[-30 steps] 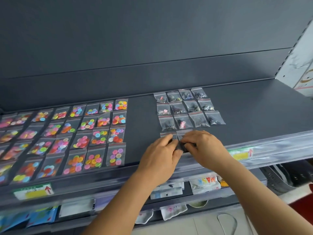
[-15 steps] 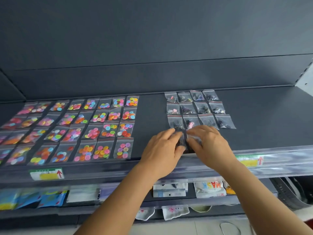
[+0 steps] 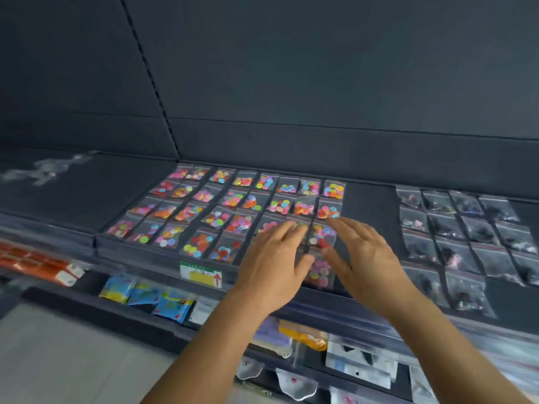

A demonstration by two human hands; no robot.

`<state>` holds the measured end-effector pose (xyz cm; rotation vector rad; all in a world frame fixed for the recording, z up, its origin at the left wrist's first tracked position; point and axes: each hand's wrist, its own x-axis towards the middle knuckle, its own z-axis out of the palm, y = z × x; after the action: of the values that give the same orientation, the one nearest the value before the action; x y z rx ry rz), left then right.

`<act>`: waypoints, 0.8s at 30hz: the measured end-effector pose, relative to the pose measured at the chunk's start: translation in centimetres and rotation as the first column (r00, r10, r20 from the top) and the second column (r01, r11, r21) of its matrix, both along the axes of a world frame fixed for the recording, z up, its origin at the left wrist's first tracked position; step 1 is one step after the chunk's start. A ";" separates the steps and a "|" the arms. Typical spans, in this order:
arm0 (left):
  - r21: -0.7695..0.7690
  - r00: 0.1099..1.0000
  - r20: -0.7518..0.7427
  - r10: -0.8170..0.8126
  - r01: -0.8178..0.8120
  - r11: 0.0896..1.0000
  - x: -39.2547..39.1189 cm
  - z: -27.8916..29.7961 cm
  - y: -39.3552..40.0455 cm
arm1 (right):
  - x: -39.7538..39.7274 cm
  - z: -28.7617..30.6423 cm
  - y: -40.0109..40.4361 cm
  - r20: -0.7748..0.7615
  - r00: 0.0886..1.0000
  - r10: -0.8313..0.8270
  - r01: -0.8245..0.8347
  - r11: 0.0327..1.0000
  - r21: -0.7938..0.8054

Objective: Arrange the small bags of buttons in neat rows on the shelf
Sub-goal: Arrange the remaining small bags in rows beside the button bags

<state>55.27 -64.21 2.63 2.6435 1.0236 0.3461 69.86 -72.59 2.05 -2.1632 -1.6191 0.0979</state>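
On the dark shelf [image 3: 370,205] lie several rows of small clear bags of bright coloured buttons [image 3: 233,208]. A second block of bags with dark buttons [image 3: 463,237] lies to the right. My left hand [image 3: 277,263] and my right hand [image 3: 361,258] hover with fingers spread over the right end of the coloured block. Between them lie a bag of reddish buttons [image 3: 322,237] and, nearer the front edge, a bag of pale pink and yellow buttons [image 3: 319,272]. Neither hand holds anything. The frame is motion-blurred.
A green and yellow price tag [image 3: 201,274] sits on the shelf's clear front rail. Lower shelves hold blue packets [image 3: 145,295], an orange packet [image 3: 303,336] and white packs [image 3: 361,363]. Orange boxes [image 3: 38,263] lie at the left. A bare strip separates the two bag blocks.
Both hands left the dark-button bags, where they were pinching one, and moved left to the coloured block. My view swung left with them. The fingers are now spread.
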 end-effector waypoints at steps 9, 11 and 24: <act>0.003 0.987 0.023 0.157 -0.157 0.988 -15.6 0.1 9.0 | -14.2 0.5 10.8 -0.001 0.986 0.170 -0.170 0.986 0.002; 0.027 0.985 0.028 0.168 -0.169 0.985 -19.3 0.4 10.9 | -17.9 0.6 13.5 -0.009 0.982 0.191 -0.191 0.982 0.008; 0.051 0.939 0.069 0.338 -0.342 0.938 -37.1 0.8 23.5 | -34.8 1.7 28.7 -0.063 0.946 0.319 -0.317 0.948 0.037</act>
<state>18.18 -40.74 3.43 2.4847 1.4750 0.5341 35.03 -43.94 3.77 -1.8408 -1.9045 0.2434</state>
